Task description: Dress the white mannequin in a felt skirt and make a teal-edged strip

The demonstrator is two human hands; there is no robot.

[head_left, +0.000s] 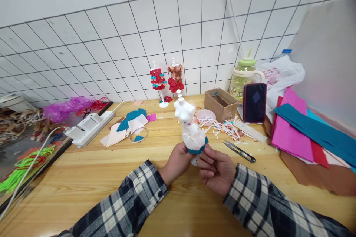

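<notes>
A small white dress form (184,112) stands upright in front of me, its lower part wrapped in a pale pink skirt (192,136) with a teal band (197,151) along the hem. My left hand (178,160) grips the form low on its left side, its fingers partly hidden behind the skirt. With thumb and fingers together, my right hand (218,168) pinches the right end of the teal band. Part of the form's white base (194,160) shows between my hands.
Thread snips (239,151) lie right of my hands. Behind are a pink dish (205,117) with white sticks, a cardboard box (221,103) and a propped phone (254,103). Coloured sheets (294,129) are stacked right; scraps (130,122) and a power strip (90,129) lie left.
</notes>
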